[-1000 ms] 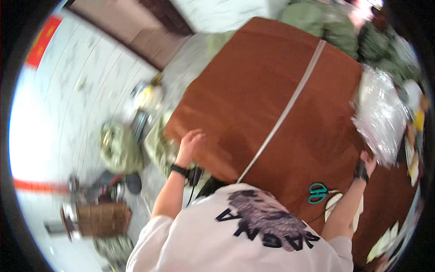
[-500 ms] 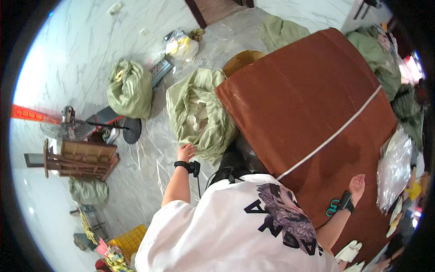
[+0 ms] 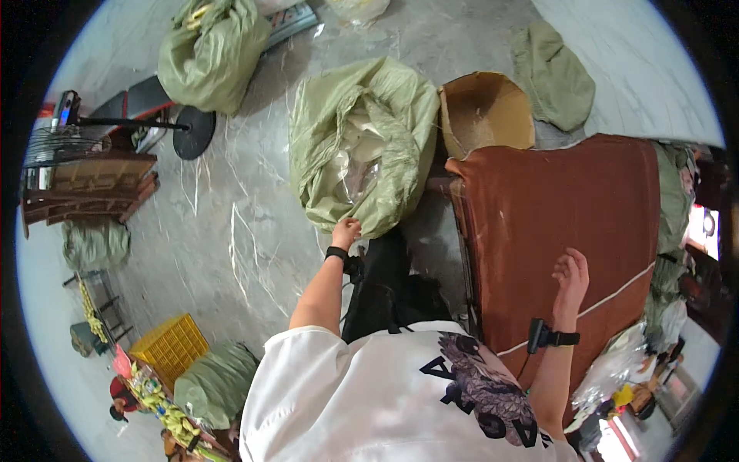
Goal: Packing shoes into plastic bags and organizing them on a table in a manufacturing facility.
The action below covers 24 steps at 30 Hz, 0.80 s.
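Note:
My left hand [image 3: 346, 232] is closed at the near edge of a large pale green woven sack [image 3: 423, 158], with its fingers curled on the rim. The sack stands open on the floor. Clear plastic and whitish pieces [image 3: 358, 158] lie inside, too jumbled to tell apart. Over the brown-covered table [image 3: 554, 200] hangs my right hand [image 3: 570, 279], its fingers loosely bent and apart, holding nothing. Each wrist wears a black strap with a small device.
Beside the sack stands an open cardboard box [image 3: 486, 115]. Another filled green sack [image 3: 215, 58] and a standing fan's round base [image 3: 194, 133] are at the far left. A yellow crate [image 3: 171, 350] sits lower left. White cord [image 3: 616, 292] crosses the table.
My view has turned toward the right, and the table sits lower and farther right. My left hand remains at the sack's edge. My right hand has moved forward over the table.

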Motion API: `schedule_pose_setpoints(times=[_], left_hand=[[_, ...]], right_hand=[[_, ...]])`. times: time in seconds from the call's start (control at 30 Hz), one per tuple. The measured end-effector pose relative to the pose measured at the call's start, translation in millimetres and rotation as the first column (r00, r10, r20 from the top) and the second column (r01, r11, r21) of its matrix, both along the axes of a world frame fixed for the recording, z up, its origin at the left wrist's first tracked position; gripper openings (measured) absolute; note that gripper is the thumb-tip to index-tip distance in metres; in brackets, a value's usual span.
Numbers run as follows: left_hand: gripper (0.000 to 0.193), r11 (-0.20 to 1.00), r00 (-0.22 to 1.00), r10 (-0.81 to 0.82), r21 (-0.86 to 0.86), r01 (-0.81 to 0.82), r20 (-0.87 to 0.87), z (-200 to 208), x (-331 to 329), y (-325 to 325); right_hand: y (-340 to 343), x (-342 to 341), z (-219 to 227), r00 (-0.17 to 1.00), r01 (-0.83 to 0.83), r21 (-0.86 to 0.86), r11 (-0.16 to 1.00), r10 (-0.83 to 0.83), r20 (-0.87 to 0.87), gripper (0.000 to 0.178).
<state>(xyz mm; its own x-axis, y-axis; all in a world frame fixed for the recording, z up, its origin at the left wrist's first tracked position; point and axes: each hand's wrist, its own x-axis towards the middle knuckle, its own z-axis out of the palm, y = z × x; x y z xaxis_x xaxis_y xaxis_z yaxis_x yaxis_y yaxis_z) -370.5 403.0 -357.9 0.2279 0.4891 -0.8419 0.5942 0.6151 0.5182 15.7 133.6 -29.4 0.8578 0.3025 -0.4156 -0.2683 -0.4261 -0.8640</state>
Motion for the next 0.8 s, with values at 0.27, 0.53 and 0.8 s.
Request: schedule_pose_setpoints(times=[0.27,0.53,0.8], left_hand=[[0.050,0.757,0.893,-0.341,0.477,0.446,-0.294,-49.4,40.6,17.3],[0.053,0.529,0.916,-0.332,0.760,0.377,-0.223,-88.7,116.7,105.4],[0.084,-0.008,0.314,-0.511,0.370,0.929,-0.800,-189.7,109.2,224.2]], right_hand=[[178.9,-52.2,-45.0,0.642,-0.607,-0.348,0.715,0.699,0.315,0.011],[249.1,-48.2,-94.5,0.138,-0.646,-0.666,0.374,0.915,0.379,0.016],[242.0,-33.1,-104.4,0.085,-0.704,-0.671,0.232,0.966,0.244,0.010]])
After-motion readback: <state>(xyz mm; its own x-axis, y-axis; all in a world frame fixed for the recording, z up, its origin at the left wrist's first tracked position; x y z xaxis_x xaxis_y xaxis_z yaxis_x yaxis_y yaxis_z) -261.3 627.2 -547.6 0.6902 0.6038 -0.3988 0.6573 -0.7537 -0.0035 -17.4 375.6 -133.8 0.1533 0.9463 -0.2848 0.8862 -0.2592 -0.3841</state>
